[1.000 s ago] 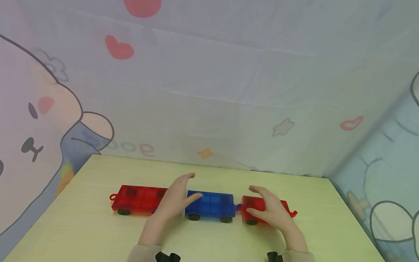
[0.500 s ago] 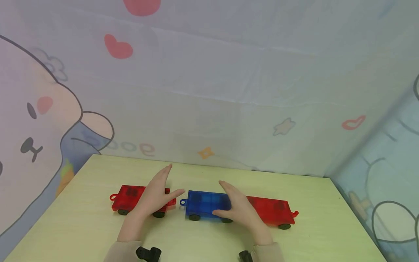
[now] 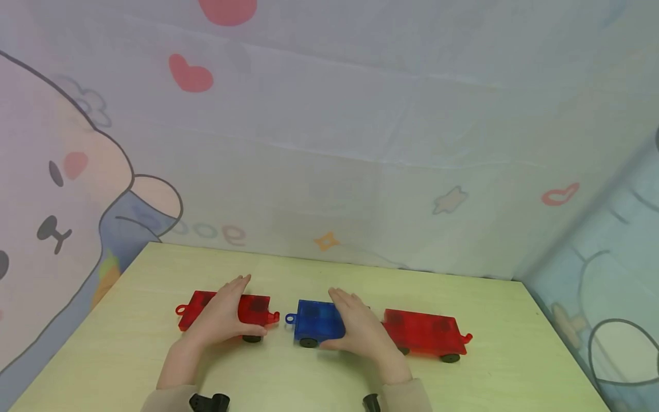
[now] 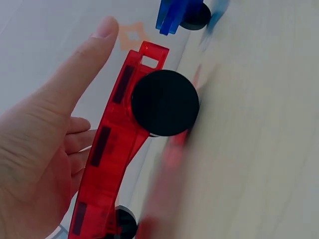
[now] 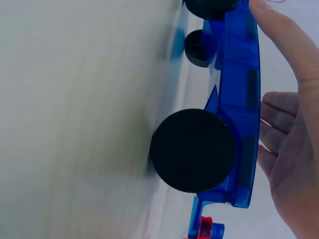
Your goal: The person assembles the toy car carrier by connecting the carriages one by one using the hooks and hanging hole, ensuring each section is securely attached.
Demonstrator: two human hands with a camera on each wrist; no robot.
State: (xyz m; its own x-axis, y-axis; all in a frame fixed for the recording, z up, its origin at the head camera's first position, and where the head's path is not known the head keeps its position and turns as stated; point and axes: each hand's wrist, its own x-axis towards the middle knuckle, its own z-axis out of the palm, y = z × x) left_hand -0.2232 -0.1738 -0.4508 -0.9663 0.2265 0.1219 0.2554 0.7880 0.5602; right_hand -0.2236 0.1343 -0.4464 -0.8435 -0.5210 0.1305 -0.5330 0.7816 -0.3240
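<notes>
Where the left hand [image 3: 217, 316] is: loose over a red car [image 3: 254, 309], near the table's left edge [image 3: 108, 294]
Right hand [image 3: 361, 330]: loose over the blue car [image 3: 316, 320]

The red cars [image 3: 426, 333] and blue car [image 3: 317, 319] have black wheels [image 5: 192, 150], the tabletop [image 3: 288, 380] perhaps grained.

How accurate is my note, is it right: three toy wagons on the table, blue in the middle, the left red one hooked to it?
Not quite: the left red wagon is not hooked to the blue wagon. The head view shows a gap between the red one's hook and the blue one's ring. The rest stands.
</notes>
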